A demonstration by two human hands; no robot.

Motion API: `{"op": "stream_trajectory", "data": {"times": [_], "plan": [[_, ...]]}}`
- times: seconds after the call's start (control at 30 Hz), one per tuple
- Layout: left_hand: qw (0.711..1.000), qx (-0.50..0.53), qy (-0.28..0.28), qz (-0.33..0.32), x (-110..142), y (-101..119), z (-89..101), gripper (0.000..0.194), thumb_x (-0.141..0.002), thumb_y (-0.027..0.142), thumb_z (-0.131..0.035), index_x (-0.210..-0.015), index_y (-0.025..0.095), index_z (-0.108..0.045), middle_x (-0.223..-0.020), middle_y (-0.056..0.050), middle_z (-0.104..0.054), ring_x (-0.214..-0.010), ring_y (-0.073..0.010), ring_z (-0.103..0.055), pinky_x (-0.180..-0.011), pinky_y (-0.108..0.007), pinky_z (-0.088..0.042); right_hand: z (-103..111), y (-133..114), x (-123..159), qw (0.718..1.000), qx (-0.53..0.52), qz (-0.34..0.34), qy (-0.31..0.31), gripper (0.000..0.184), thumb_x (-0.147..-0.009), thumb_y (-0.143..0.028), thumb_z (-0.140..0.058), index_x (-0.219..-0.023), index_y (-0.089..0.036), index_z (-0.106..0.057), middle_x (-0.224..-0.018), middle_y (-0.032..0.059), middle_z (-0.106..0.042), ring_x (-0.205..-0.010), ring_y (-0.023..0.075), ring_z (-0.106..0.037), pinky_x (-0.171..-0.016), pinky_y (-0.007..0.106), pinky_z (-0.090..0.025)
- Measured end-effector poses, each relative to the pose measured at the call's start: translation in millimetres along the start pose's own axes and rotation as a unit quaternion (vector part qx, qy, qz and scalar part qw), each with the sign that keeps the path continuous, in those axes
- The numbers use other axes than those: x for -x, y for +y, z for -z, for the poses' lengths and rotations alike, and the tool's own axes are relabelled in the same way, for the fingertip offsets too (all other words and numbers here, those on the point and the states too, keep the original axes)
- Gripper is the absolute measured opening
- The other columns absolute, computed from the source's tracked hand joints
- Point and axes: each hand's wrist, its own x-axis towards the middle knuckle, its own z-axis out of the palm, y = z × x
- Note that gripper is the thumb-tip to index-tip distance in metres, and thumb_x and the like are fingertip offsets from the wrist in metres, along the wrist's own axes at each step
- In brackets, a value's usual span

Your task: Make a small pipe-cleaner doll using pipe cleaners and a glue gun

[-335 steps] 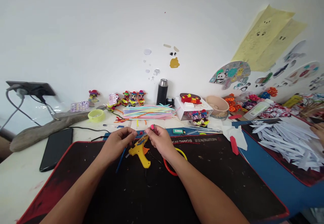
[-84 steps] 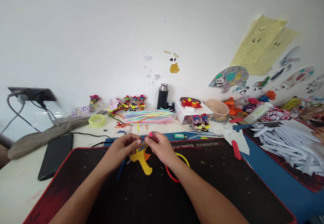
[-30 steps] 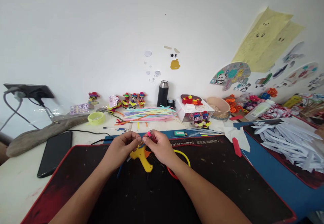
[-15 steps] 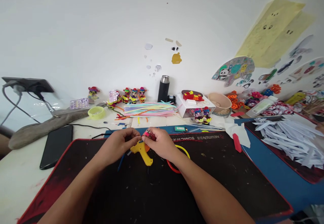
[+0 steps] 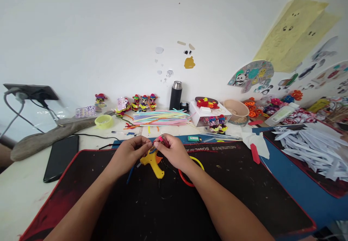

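Observation:
My left hand is closed in a pinch, thumb against forefinger. Its fingertips almost meet those of my right hand, and what they pinch is too small to make out. Between the fingers of my right hand is a small pink-and-red figure, mostly hidden. Just below both hands lies a yellow glue gun with an orange trigger, on the black mat. Beside my right wrist a yellow-and-red ring rests on the mat, partly covered by the forearm. A thin blue stick lies left of the glue gun.
Pastel pipe cleaners lie behind the hands, near a black thermos and a white box. Several small dolls stand along the wall. A phone lies left; paper strips are heaped right.
The right fingers have turned and shifted up slightly, covering the pink-and-red figure differently. More of the orange trigger shows. The left hand has barely moved.

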Motion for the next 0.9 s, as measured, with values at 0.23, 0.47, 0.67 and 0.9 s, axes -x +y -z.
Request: {"op": "stream_trajectory", "data": {"times": [0.23, 0.47, 0.67, 0.9], "plan": [[1.0, -0.01, -0.003, -0.002, 0.6, 0.9, -0.2, 0.053, -0.077, 0.073, -0.076, -0.079, 0.02, -0.071, -0.064, 0.0, -0.063, -0.059, -0.0173, -0.053, -0.056, -0.027, -0.043, 0.2, -1.7, 0.7, 1.0, 0.024, -0.008, 0.006, 0.023, -0.093, -0.042, -0.066, -0.089, -0.021, -0.063, -0.074, -0.0034, -0.055, -0.067, 0.0149, -0.045, -0.063, 0.028, -0.036], [0.998, -0.058, -0.016, -0.024, 0.5, -3.4, 1.6, 0.047, -0.083, 0.068, -0.071, -0.081, 0.021, -0.074, -0.068, 0.0, -0.065, -0.062, -0.018, -0.054, -0.058, -0.027, -0.041, 1.8, -8.4, 1.7, 0.995, 0.096, -0.013, -0.003, 0.024, -0.093, -0.038, -0.064, -0.077, -0.022, -0.055, -0.067, -0.0049, -0.049, -0.063, 0.0143, -0.043, -0.059, 0.028, -0.031], [0.993, -0.108, -0.014, -0.039, 0.8, -1.8, 3.2, 0.042, -0.084, 0.064, -0.071, -0.08, 0.022, -0.075, -0.07, -0.001, -0.07, -0.066, -0.0208, -0.057, -0.062, -0.028, -0.042, 1.1, -2.8, 0.8, 0.99, 0.139, -0.008, -0.013, 0.024, -0.092, -0.036, -0.065, -0.075, -0.022, -0.055, -0.064, -0.0054, -0.048, -0.061, 0.0141, -0.041, -0.058, 0.029, -0.029], [1.0, -0.009, -0.01, 0.009, -0.1, -1.2, -2.2, 0.052, -0.078, 0.072, -0.075, -0.08, 0.021, -0.072, -0.066, 0.0, -0.064, -0.06, -0.0174, -0.052, -0.057, -0.028, -0.04, 0.7, -0.2, -0.5, 0.999, 0.028, -0.016, -0.003, 0.024, -0.093, -0.043, -0.064, -0.083, -0.021, -0.059, -0.071, -0.0041, -0.049, -0.064, 0.0145, -0.042, -0.06, 0.028, -0.032]]}}
